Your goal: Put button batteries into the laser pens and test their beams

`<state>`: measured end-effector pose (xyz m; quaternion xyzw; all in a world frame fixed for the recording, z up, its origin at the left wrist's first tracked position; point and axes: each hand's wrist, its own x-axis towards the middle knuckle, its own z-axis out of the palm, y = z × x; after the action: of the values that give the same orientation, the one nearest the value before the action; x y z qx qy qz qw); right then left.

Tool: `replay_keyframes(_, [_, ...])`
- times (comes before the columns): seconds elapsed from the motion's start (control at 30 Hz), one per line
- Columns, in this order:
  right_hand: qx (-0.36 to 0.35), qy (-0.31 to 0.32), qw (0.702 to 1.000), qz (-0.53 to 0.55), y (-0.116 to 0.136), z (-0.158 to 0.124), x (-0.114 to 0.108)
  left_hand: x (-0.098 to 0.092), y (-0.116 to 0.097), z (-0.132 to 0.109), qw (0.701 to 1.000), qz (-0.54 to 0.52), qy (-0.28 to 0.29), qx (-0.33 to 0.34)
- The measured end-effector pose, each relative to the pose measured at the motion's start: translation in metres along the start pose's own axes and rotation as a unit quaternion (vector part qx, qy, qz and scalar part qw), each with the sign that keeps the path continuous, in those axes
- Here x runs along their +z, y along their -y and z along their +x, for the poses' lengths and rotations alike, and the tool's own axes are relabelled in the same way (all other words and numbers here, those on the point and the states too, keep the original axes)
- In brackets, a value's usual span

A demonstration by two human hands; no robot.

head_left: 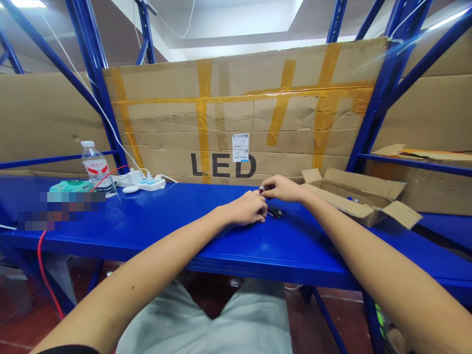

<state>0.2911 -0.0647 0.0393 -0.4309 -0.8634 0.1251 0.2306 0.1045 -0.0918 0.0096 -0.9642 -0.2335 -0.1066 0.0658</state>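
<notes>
— What is hidden at the far left?
— A patch of the blue table (147, 221) is blurred into squares, and a teal item (72, 186) is partly covered by it. Beside it, a bottle (96, 166) is seen upright; its red-marked label cannot be read. A white power strip (151, 185), with cords plugged in, is placed just to the right.

— And behind the table?
— A large taped carton (165, 128) is printed "LED" in dark capitals. A white sticker (241, 146) is stuck above the letters, its print too small to be read.

— How are the hands held?
— The left hand (248, 207) is curled nearly closed on the table; whether anything is gripped inside cannot be told. Between the hands, a small shiny piece (262, 189) is pinched by the fingertips of the right hand (282, 189), mostly covered by fingers. Below, a dark looped item (276, 213) is laid on the table, its left end hidden by the left hand.

— Farther right?
— An open carton (344, 205) is seen, blue bits (350, 198) half hidden inside.
</notes>
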Motion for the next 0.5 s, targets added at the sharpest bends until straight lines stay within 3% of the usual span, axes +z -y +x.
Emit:
replay_keyframes(0.1, [-0.001,0.006,1.000,0.024,-0.002,0.000,0.000,-0.007,0.006,-0.004,0.998,-0.022,-0.051,-0.017])
replay_keyframes(0.2, [0.006,0.029,0.998,0.059,0.000,-0.001,0.001,-0.014,0.013,-0.007,0.977,-0.059,-0.200,-0.045])
replay_keyframes(0.27, [0.010,0.042,0.995,0.087,0.003,-0.001,0.002,-0.016,0.017,-0.008,0.964,-0.062,-0.256,-0.046])
replay_keyframes(0.5, [-0.015,0.021,0.986,0.165,0.009,-0.002,0.004,-0.008,0.023,-0.005,0.967,-0.034,-0.254,-0.005])
